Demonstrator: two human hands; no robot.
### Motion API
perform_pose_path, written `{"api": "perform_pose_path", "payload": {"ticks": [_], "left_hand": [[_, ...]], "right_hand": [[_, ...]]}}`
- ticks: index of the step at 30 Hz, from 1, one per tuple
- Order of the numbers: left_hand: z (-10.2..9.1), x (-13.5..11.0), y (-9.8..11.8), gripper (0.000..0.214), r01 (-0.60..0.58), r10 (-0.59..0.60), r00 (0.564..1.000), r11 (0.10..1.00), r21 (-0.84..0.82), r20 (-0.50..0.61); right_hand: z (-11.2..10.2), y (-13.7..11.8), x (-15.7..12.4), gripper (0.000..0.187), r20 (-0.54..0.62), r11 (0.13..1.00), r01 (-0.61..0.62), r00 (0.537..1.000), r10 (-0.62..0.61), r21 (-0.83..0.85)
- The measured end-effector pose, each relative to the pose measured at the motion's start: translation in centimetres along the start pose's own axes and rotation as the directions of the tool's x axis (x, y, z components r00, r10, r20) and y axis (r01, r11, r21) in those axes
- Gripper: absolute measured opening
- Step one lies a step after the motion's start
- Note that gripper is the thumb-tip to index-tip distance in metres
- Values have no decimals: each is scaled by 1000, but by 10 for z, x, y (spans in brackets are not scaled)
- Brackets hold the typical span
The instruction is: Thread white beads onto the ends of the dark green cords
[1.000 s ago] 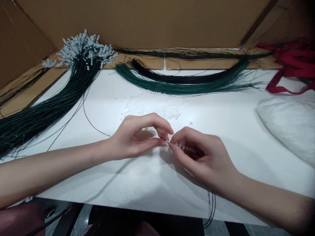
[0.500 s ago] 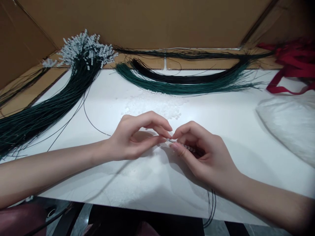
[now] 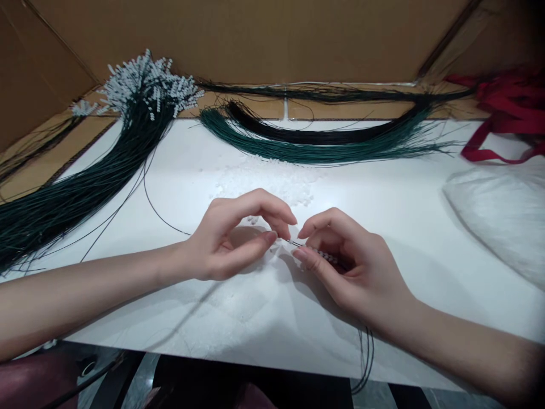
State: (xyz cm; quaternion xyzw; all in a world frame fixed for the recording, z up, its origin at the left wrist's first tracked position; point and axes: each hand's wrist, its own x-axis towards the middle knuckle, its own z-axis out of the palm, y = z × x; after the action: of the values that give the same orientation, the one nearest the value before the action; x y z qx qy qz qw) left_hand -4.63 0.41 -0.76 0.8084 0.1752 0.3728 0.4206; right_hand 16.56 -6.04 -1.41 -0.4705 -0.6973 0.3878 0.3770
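My right hand (image 3: 357,258) is closed around several thin dark wires, with small white beads (image 3: 327,255) strung in a row between its fingers. The loose wire tails (image 3: 368,360) hang below this hand past the table's front edge. Just left of its fingertips, the wire tips (image 3: 293,243) stick out, with a small white piece at the end. My left hand (image 3: 225,241) hovers at those tips, thumb and forefinger apart. Whether a left fingertip touches the tips, I cannot tell. Behind the hands lies a loose pile of white beads (image 3: 272,176) on the white table (image 3: 383,187).
A big bundle of dark green wires (image 3: 106,165) with white beaded ends (image 3: 149,85) lies at the left. Green wires (image 3: 298,152) and black wires (image 3: 306,136) curve along the back. Red ribbon (image 3: 489,136) and a clear plastic bag (image 3: 502,216) are at the right; cardboard walls (image 3: 255,40) stand behind.
My left thumb has drawn away from the forefinger and the wire tips, so the left hand's pinch has opened. My right hand keeps its hold, its forefinger slightly raised from the wires.
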Motion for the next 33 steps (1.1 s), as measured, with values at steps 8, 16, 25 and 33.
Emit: {"api": "perform_pose_path", "payload": {"ticks": [8,16,25,33], "left_hand": [[0,3,0,27,18,-18,1000,999,39,-10],[1,3,-1,30,40,-43,996,999,37,77],[1,3,-1,31,47,-46,993,999,-10,108],[3,1,-4,32,31,-35,995,999,42,93]], "right_hand": [[0,0,0,10,7,1000,8,1000,-8,-12],[0,-2,0,10,12,999,28,1000,-28,-44],[-1,-3,1,11,18,998,23,1000,-22,-55],[0,-5,0,11,26,997,22,999,-20,-72]]}}
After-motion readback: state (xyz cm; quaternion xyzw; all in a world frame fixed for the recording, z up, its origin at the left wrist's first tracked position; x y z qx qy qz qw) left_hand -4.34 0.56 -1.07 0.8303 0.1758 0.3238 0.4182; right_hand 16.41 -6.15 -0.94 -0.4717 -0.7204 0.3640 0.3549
